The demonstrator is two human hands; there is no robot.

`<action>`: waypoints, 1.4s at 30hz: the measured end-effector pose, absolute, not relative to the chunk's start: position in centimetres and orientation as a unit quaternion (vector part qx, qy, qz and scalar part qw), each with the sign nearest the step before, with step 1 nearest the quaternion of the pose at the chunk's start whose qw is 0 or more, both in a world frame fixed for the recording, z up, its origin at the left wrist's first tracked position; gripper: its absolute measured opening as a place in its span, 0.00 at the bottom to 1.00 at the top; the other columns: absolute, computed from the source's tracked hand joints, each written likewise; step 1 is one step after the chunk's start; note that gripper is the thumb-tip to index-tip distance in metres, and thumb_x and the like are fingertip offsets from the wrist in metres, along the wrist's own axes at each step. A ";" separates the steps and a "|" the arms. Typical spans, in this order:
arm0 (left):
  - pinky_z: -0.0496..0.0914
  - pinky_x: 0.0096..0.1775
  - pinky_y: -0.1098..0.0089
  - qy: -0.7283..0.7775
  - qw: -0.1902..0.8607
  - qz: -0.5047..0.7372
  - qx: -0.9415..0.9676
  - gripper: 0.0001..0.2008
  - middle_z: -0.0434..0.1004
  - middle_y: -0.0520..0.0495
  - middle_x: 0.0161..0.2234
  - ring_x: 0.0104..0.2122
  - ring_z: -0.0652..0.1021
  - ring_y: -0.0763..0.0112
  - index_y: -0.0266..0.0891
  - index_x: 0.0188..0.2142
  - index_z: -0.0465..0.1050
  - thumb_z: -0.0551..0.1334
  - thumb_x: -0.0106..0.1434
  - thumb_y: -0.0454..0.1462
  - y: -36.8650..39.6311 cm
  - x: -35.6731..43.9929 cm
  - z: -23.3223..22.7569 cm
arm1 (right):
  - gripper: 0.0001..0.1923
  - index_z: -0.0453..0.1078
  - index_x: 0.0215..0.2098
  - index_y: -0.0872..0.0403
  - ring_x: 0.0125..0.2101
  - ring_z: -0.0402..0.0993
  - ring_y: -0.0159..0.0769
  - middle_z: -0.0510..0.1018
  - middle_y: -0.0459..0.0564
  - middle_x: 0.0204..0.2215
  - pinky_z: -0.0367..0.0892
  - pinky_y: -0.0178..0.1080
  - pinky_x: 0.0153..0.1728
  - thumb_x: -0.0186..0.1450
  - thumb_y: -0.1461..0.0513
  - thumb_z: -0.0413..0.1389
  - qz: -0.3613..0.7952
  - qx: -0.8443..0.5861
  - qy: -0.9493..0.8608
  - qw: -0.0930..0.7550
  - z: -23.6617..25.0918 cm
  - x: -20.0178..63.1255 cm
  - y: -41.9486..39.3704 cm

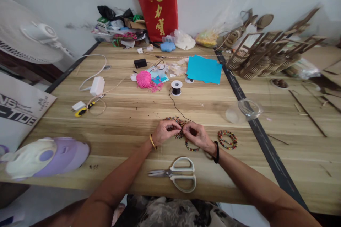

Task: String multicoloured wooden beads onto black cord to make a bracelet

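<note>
The fingertips of both hands meet over a small heap of beads (178, 123) near the middle of the wooden table (128, 113). The left hand (163, 131) has its fingers curled in and pinched at the beads; the right hand (197, 136) is closed the same way, and a short string of beads (192, 148) hangs in a loop beneath it. What exactly sits between the fingertips is too small to make out. A thin black thread (178, 109) runs from the hands up to a spool (176, 87) standing further back.

Just right of the right hand lies a finished bracelet (227, 139) of mixed-colour beads, apart from the heap. Beyond it a clear plastic jar (242, 111) lies on its side; whether anything is in it cannot be told.

The beads are small and round, in dull reds, browns and greens.

Scissors (177, 174) with pale handles lie closed near the table's front edge, between the forearms. A ball of pink yarn (144, 79) and blue paper sheets (204, 69) lie further back. A fan (29, 35) is cut off at the left edge.
</note>
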State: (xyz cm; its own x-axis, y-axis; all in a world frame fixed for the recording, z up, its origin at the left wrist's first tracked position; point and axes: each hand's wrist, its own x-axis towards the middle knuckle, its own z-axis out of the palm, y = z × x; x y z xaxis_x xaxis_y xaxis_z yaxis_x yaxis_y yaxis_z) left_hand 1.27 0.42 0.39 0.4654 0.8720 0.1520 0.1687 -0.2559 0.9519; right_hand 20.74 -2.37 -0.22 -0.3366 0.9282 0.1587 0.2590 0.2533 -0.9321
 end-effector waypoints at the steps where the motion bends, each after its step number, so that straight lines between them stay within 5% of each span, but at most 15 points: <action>1: 0.71 0.36 0.72 0.368 0.488 0.364 0.703 0.04 0.80 0.44 0.30 0.31 0.77 0.70 0.33 0.31 0.78 0.66 0.56 0.33 0.4 1.3 0.4 | 0.13 0.68 0.30 0.55 0.20 0.59 0.28 0.68 0.45 0.22 0.56 0.32 0.22 0.66 0.55 0.54 0.436 -0.427 -0.694 0.383 -0.2 20.8 -2.4; 42: 0.70 0.37 0.72 0.379 0.489 0.358 0.699 0.04 0.80 0.44 0.30 0.32 0.77 0.70 0.34 0.31 0.77 0.66 0.57 0.35 0.3 1.4 0.6 | 0.13 0.68 0.30 0.55 0.22 0.61 0.29 0.70 0.46 0.22 0.57 0.32 0.23 0.65 0.53 0.54 0.443 -0.430 -0.684 0.388 -0.3 20.8 -2.4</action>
State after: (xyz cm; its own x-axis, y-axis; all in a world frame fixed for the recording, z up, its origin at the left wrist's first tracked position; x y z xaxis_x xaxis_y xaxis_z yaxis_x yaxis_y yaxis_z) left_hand 1.37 0.33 0.56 0.4561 0.8803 0.1306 0.1787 -0.2344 0.9556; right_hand 20.78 -2.38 -0.28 -0.3280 0.9327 0.1500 0.2445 0.2372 -0.9402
